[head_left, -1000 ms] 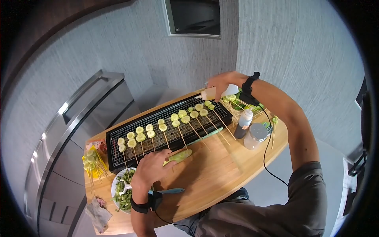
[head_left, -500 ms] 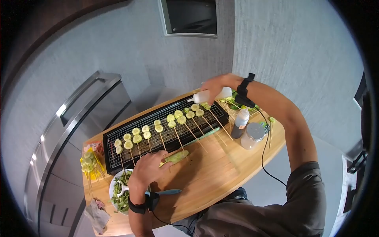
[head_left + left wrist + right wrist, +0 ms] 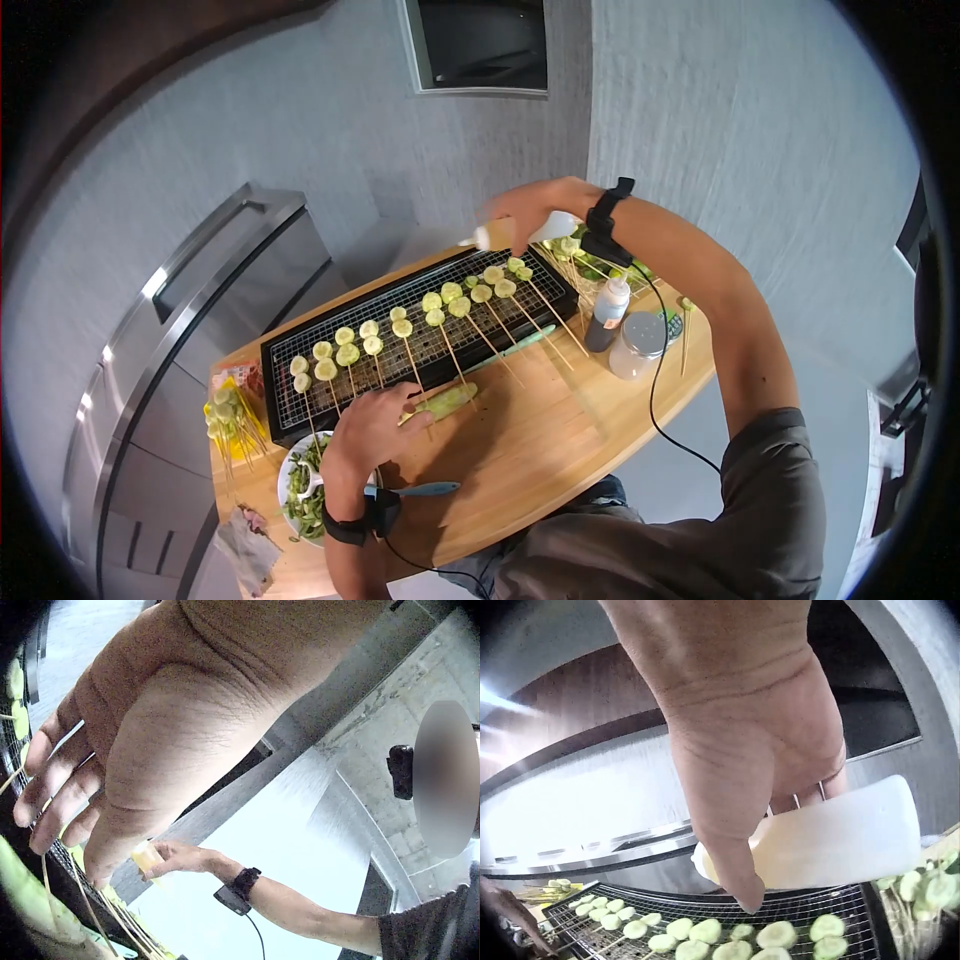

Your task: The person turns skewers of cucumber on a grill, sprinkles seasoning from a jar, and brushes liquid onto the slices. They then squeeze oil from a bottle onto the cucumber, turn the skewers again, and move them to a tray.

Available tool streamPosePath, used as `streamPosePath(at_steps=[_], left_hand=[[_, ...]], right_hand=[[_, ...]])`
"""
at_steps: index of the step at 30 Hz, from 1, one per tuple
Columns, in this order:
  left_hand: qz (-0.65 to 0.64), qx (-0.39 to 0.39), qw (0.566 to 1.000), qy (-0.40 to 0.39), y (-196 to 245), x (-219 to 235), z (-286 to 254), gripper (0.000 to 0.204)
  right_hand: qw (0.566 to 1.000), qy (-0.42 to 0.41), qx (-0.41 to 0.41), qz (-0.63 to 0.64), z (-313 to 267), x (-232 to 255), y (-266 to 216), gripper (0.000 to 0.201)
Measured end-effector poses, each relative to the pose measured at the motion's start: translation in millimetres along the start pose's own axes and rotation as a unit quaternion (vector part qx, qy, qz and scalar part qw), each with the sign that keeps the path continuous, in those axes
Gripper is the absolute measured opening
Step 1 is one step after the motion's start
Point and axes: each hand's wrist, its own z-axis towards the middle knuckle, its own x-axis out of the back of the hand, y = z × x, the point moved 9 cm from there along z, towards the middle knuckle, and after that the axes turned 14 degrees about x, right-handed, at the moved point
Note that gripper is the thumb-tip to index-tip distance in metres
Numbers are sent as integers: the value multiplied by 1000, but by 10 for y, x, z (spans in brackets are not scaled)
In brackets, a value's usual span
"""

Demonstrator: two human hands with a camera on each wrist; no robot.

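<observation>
In the head view my right hand [image 3: 525, 212] grips a translucent squeeze bottle, tilted on its side with its nozzle to the left, above the right end of the black grill [image 3: 275, 350]. The right wrist view shows the bottle [image 3: 840, 836] with pale contents, thumb and fingers wrapped around it. Skewers of round green slices [image 3: 347, 354] lie in a row across the grill mesh. My left hand [image 3: 375, 430], fingers loosely spread, is at the grill's near side by the skewer sticks and a long green piece [image 3: 445, 402]; whether it touches them is unclear.
Right of the grill stand a dark-filled bottle [image 3: 606, 318], a metal-lidded jar [image 3: 640, 343] and more skewers. A bowl of greens [image 3: 294, 500], a blue-handled brush [image 3: 430, 489], a crumpled cloth [image 3: 247, 545] and a yellow packet with skewers [image 3: 222, 424] lie at the left.
My right hand has moved left with the bottle over the grill. The left hand keeps about the same place beside the skewer sticks, while the head view has shifted slightly.
</observation>
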Motion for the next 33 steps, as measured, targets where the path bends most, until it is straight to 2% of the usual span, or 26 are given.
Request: streamPosePath(at_steps=[1, 2, 5, 6, 7, 9, 10, 13, 17, 20, 22, 25, 28, 31, 33], left_hand=[[-3, 0, 1000, 1, -10, 4, 1, 42], [6, -17, 1000, 13, 12, 16, -5, 41], [18, -41, 998, 38, 27, 25, -12, 40], [27, -50, 997, 49, 38, 38, -15, 39], [26, -50, 997, 49, 37, 43, -12, 39], [18, -45, 998, 35, 33, 23, -1, 40], [18, -45, 998, 35, 26, 12, 0, 40], [26, -44, 998, 39, 13, 4, 19, 40], [27, -32, 999, 31, -1, 3, 16, 41], [17, -36, 999, 35, -16, -8, 36, 41], [16, -39, 999, 35, -16, -1, 30, 41], [9, -37, 998, 43, -4, 28, 7, 42], [9, -42, 998, 42, -6, 40, 7, 42], [3, -41, 998, 45, -20, 19, 18, 42], [6, -12, 1000, 22, -45, 1, 24, 41]], right_hand=[[997, -25, -18, -70, -73, 6, 36, 63], [993, -87, -67, -42, -193, -56, 121, 63], [988, -102, -118, -8, -504, -138, 262, 66], [983, -117, -135, -38, -608, -156, 284, 73], [983, -117, -135, -39, -665, -190, 336, 73], [985, -19, -173, 18, -753, -141, 511, 79], [987, -39, -156, -6, -771, -122, 446, 79], [984, -19, -172, -33, -853, -121, 503, 75], [990, -39, -138, 13, -791, -138, 447, 70], [984, -30, -171, 27, -822, -142, 483, 65], [982, -61, -177, -19, -806, -163, 494, 63], [979, -10, -203, 15, -834, -96, 439, 65], [983, -54, -176, 19, -790, -177, 410, 65], [982, -36, -184, 27, -738, -148, 336, 67], [985, -42, -167, 19, -653, -139, 338, 67]])
